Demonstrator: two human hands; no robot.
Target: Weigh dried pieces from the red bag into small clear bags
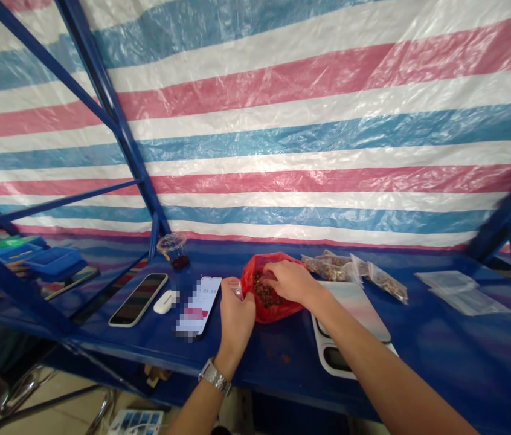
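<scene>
On the counter (423,344), between its front and back edges, the left hand (237,311) pinches the rim of a red bag (280,313); the right hand (289,281) reaches among brown bits (265,295) inside, its grip too hidden to judge.

rm: tbl (278,356) nearside of red bag (278,314) | obst: scale (355,302) R, lit ph (208,299) L

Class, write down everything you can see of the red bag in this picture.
The red bag looks like thin, shiny, slightly see-through plastic with a crumpled rim. It sits on the blue table, between the lit phone and the scale. Its mouth is open, showing small brown pieces inside. The left hand touches its left side; the right hand reaches into its mouth.
</scene>
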